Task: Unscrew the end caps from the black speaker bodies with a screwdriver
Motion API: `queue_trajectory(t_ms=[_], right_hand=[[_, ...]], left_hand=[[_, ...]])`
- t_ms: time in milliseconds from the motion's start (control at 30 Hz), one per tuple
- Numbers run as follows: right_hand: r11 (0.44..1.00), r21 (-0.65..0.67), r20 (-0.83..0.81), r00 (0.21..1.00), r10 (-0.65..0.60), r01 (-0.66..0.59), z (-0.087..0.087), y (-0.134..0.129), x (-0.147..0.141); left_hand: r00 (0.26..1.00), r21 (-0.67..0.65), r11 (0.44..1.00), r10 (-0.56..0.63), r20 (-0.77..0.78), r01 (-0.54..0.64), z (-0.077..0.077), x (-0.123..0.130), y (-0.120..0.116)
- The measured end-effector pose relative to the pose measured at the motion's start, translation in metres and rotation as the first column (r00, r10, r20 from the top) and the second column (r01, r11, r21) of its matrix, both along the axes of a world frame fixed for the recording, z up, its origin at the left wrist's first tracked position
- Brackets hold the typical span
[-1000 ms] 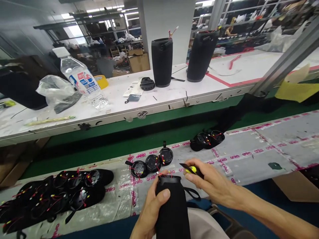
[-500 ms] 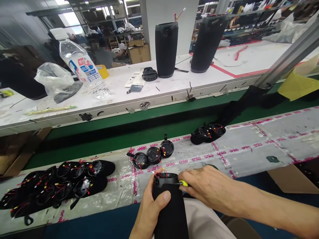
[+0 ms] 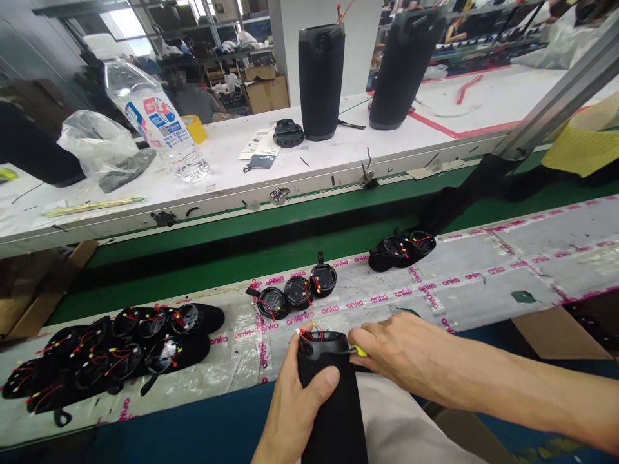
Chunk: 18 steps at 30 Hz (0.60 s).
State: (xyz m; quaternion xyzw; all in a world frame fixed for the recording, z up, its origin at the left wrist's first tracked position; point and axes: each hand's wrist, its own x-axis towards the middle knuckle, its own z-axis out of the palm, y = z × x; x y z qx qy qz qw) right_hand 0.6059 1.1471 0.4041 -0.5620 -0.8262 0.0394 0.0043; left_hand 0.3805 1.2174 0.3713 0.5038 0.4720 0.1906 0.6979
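Note:
A black fabric-covered speaker body (image 3: 333, 412) stands upright at my lap, its open top showing red wires and small connectors. My left hand (image 3: 302, 399) is wrapped round its left side, thumb across the front just below the rim. With my right hand (image 3: 387, 348) I grip a small tool with a yellow handle (image 3: 358, 351); its thin tip touches the speaker's rim on the right. The tool's kind is mostly hidden by my fingers. Just beyond the speaker, three similar bodies (image 3: 298, 293) with wires in their open ends stand on the plastic-covered bench.
Several wired speaker bodies (image 3: 130, 348) crowd the bench at left, and a pair (image 3: 403, 248) stands farther right. The white shelf (image 3: 227, 187) above holds a water bottle (image 3: 155, 119), a plastic bag (image 3: 99, 148), yellow tape (image 3: 196, 129), a black cap (image 3: 289, 133) and two tall speakers (image 3: 322, 84).
The view has shifted slightly. Both hands keep their grip on the speaker and the tool, and the tool tip stays at the rim with little visible movement.

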Motion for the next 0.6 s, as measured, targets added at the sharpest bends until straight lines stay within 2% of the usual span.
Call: queue_trajectory(t_ms=[167,367,500,600], right_hand=[[0.998,0.034,0.013,0.998,0.054,-0.055,0.003,0.002,0.000],[0.995,-0.103,-0.073,0.997,-0.028,0.020,0.002,0.008,0.000],[0.979,-0.193,-0.241,0.965,-0.104,0.057,0.000,0.009,0.005],[0.983,-0.160,-0.294,0.946,-0.139,0.094,0.003,0.005,0.006]], left_hand=[[1.000,-0.059,0.998,-0.010,-0.012,0.009,-0.003,-0.001,-0.001],[0.999,-0.006,0.999,0.033,-0.013,-0.033,-0.006,-0.003,-0.005],[0.987,-0.178,0.980,0.110,0.114,-0.088,-0.011,-0.005,-0.006],[0.972,-0.235,0.968,0.137,0.193,-0.090,-0.012,-0.007,-0.004]])
